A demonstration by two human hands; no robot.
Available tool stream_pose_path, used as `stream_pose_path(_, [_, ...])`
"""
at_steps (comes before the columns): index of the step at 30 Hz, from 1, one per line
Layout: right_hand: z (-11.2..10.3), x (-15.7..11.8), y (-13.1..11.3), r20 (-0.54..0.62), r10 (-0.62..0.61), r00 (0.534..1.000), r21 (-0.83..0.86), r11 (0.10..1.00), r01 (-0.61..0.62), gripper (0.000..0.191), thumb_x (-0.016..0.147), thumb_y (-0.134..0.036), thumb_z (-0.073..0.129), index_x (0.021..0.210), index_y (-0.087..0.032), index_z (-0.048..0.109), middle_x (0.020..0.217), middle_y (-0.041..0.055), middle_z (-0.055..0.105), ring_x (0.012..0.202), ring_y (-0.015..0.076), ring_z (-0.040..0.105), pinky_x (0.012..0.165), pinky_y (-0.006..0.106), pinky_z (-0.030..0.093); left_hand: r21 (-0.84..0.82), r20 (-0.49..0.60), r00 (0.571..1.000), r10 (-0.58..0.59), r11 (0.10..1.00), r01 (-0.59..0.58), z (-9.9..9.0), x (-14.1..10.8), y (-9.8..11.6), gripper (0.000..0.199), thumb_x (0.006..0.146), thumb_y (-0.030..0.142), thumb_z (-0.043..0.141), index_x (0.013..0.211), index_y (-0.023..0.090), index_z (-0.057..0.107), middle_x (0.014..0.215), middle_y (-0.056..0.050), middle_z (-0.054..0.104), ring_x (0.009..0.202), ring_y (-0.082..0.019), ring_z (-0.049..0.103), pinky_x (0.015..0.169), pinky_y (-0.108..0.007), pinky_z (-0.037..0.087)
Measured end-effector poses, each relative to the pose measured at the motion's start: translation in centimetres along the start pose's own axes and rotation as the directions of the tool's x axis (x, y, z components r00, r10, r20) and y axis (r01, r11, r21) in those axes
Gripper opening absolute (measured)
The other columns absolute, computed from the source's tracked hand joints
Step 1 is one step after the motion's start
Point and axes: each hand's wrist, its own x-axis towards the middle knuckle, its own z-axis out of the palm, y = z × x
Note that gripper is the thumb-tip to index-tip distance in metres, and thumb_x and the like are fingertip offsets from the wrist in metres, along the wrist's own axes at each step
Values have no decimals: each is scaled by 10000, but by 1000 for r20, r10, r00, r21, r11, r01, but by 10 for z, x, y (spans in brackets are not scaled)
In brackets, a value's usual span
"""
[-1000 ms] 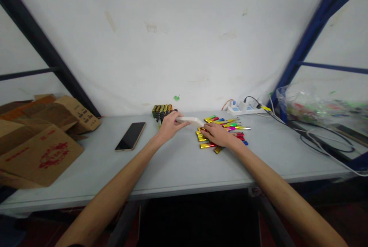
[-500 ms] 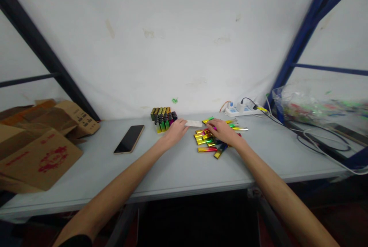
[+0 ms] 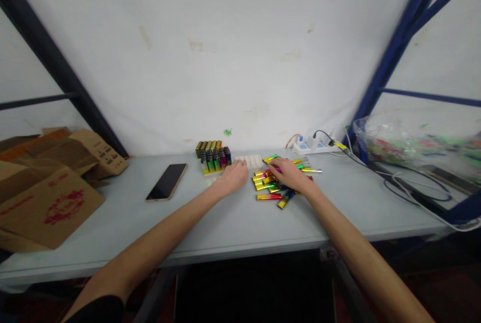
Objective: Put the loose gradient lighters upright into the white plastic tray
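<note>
Grey tabletop [image 3: 210, 222] crosses the lower frame; at centre a white tray [image 3: 254, 161] lies lengthwise left-to-right, nearer the left hand [image 3: 235, 176] than the right hand [image 3: 287, 173] over lighters [image 3: 268, 196]; neither grip is discernible.

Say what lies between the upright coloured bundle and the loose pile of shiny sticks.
In the head view, a white gridded tray lies between the upright bundle and the loose pile, with the left hand at its near edge.
</note>
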Motion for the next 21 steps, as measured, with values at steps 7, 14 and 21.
stream_pose_path(7, [1,-2,4,2,4,1000,-3,1000,-4,348,1081,-327,430,1039,-132,714,1052,140,726,983,239,657,902,341,468,-47,-266,963,53,997,-68,-57,-31,-35,358,934,321,576,1277,223,616,1315,-153,592,1331,-364,498,1171,-554,375])
stream_pose_path(14, [13,-2,12,-14,-33,999,-8,999,33,366,1068,-370,454,1229,-137,686,1261,160,685,1188,266,617,1042,390,458,32,-207,965,-162,985,172,-79,-45,-107,914,783,630,747,1505,170,427,1406,-202,496,1311,-401,500,1155,-553,393])
stream_pose_path(21, [21,5,-6,127,-86,988,-107,989,100,461,1102,-438,329,1371,-186,604,1477,157,589,1400,301,508,1188,621,287,-202,-78,980,-181,966,162,-53,-53,-125,1033,760,634,746,1574,200,281,1499,-178,518,1360,-366,538,1160,-503,411])
